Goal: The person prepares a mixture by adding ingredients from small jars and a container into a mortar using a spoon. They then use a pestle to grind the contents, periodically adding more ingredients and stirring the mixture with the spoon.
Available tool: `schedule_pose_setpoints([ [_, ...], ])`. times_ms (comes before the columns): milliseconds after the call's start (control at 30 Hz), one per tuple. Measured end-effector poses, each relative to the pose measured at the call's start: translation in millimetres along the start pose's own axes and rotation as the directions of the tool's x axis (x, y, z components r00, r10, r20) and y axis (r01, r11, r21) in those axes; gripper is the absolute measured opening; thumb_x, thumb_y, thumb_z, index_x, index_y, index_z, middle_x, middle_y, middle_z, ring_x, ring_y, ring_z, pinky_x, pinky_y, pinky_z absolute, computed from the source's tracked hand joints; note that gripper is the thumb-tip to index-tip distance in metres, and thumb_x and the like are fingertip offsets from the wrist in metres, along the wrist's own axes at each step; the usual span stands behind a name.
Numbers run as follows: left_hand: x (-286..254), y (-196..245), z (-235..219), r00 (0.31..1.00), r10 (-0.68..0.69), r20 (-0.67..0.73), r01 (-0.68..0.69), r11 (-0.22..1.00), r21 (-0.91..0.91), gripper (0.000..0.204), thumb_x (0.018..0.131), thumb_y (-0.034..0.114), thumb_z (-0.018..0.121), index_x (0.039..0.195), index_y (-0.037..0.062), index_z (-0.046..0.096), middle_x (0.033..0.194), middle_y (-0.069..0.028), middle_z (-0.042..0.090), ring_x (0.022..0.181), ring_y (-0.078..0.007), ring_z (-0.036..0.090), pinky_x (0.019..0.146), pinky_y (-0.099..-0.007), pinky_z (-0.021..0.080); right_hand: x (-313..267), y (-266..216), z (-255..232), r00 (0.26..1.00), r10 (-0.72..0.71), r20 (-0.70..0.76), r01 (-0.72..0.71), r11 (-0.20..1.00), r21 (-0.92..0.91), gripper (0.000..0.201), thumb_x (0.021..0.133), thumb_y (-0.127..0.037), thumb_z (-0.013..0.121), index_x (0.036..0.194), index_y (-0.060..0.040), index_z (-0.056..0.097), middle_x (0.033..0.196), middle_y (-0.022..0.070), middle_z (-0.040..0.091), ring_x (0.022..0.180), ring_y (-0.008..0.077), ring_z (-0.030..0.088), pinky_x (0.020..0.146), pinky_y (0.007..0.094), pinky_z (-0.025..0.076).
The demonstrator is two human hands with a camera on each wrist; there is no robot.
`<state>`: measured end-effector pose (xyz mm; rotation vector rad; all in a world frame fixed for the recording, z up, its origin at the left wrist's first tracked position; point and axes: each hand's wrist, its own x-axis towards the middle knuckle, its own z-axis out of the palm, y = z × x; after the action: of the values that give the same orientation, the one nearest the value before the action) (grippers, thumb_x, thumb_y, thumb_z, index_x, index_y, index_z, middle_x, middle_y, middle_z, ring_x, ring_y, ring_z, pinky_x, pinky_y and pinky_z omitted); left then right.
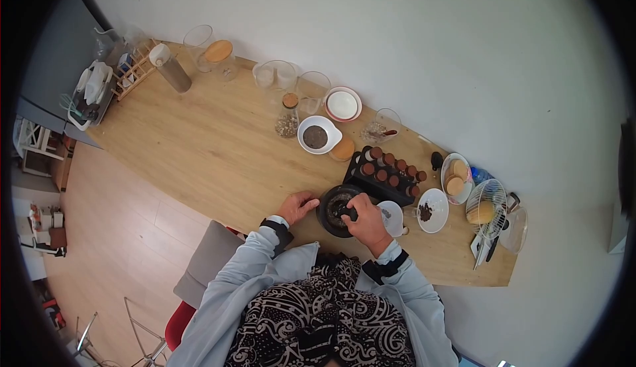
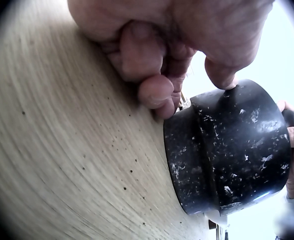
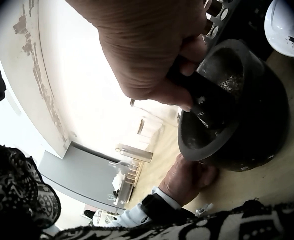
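A black stone mortar (image 1: pixel 324 217) stands near the front edge of the table, with pale flecks on its outside in the left wrist view. My right hand (image 1: pixel 369 224) grips the black pestle (image 3: pixel 213 104), whose lower end is down inside the bowl. Dark ground crumbs (image 3: pixel 232 84) cling to the mortar's inner wall. Against the mortar's left side rests my left hand (image 1: pixel 296 207); its thumb (image 2: pixel 222 75) touches the upper wall, while the other fingers lie loosely curled beside the base.
A black rack of brown-capped tubes (image 1: pixel 382 176) stands just behind the mortar. To the right are a white bowl with dark bits (image 1: pixel 434 220) and a wire whisk-like basket (image 1: pixel 487 201). Behind sit a white bowl of dark powder (image 1: pixel 305 143) and glass jars (image 1: pixel 287 126). Dark specks dot the tabletop (image 2: pixel 62 150).
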<state>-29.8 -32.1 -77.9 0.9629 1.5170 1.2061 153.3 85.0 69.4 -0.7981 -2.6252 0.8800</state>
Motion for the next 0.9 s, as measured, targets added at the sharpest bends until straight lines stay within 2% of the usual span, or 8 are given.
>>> schedule_pose_setpoints([
  [267,2.5,-9.5,0.1,1.000,0.010,-0.010,-0.009,1.000,0.020,0.035,0.091,0.034,0.063,0.097,-0.0004,0.065,0.074,-0.0091,0.063,0.067,-0.0161,0.055,0.064,-0.0309,0.047,1.8,-5.4,2.6,0.999,0.011,0.051,-0.007,0.998,-0.066,0.037,0.063,-0.007,0.076,0.090,-0.0066,0.051,0.090,0.0138,0.053,0.083,0.0377,0.058,0.069,0.0425,0.048],
  [433,1.2,-4.2,0.3,0.998,0.049,-0.042,-0.048,0.998,0.030,0.034,0.091,0.034,0.063,0.096,-0.0002,0.065,0.073,-0.0090,0.062,0.067,-0.0161,0.055,0.063,-0.0308,0.047,-1.3,19.1,3.2,0.987,0.087,-0.138,-0.070,0.990,0.121,0.035,0.061,-0.007,0.078,0.087,-0.0056,0.054,0.085,0.0129,0.055,0.081,0.0347,0.059,0.070,0.0383,0.048],
  [533,-0.8,0.9,-1.6,0.999,0.045,-0.031,-0.044,0.999,0.032,0.034,0.091,0.034,0.064,0.096,-0.0001,0.065,0.073,-0.0095,0.062,0.067,-0.0170,0.055,0.063,-0.0310,0.047,-3.5,14.2,1.1,0.981,0.131,-0.146,-0.111,0.984,0.139,0.034,0.061,-0.008,0.078,0.085,-0.0049,0.054,0.083,0.0124,0.055,0.080,0.0331,0.059,0.070,0.0375,0.048],
  [633,-0.2,4.3,-0.6,1.000,0.027,-0.015,-0.027,0.999,0.026,0.034,0.092,0.033,0.062,0.098,-0.0004,0.064,0.076,-0.0092,0.062,0.069,-0.0162,0.055,0.066,-0.0307,0.047,-5.0,15.3,6.3,0.984,0.087,-0.155,-0.066,0.989,0.136,0.034,0.062,-0.008,0.078,0.085,-0.0048,0.054,0.084,0.0122,0.055,0.080,0.0332,0.059,0.070,0.0377,0.048],
  [733,-1.2,6.9,-5.0,1.000,0.005,0.005,-0.006,0.999,0.052,0.034,0.093,0.032,0.061,0.100,-0.0006,0.064,0.079,-0.0084,0.062,0.072,-0.0149,0.055,0.068,-0.0302,0.047,-3.2,13.2,6.0,0.990,0.093,-0.108,-0.078,0.988,0.135,0.037,0.062,-0.009,0.078,0.088,-0.0065,0.052,0.087,0.0135,0.055,0.084,0.0369,0.058,0.071,0.0414,0.049],
  [800,-0.4,4.3,-3.7,0.999,-0.001,0.033,-0.001,0.998,0.061,0.034,0.092,0.032,0.061,0.100,-0.0005,0.064,0.079,-0.0082,0.063,0.073,-0.0149,0.056,0.068,-0.0301,0.047,-2.9,11.2,6.2,0.989,0.093,-0.110,-0.079,0.989,0.126,0.037,0.062,-0.009,0.078,0.088,-0.0059,0.053,0.087,0.0132,0.055,0.083,0.0360,0.058,0.071,0.0406,0.048],
  [900,0.9,0.6,0.3,1.000,0.023,0.004,-0.023,1.000,0.011,0.034,0.092,0.033,0.061,0.100,-0.0006,0.064,0.079,-0.0072,0.062,0.073,-0.0147,0.056,0.068,-0.0293,0.047,0.8,6.3,5.5,0.991,0.078,-0.113,-0.068,0.994,0.085,0.037,0.062,-0.008,0.078,0.088,-0.0056,0.053,0.087,0.0132,0.055,0.081,0.0360,0.058,0.070,0.0408,0.048],
])
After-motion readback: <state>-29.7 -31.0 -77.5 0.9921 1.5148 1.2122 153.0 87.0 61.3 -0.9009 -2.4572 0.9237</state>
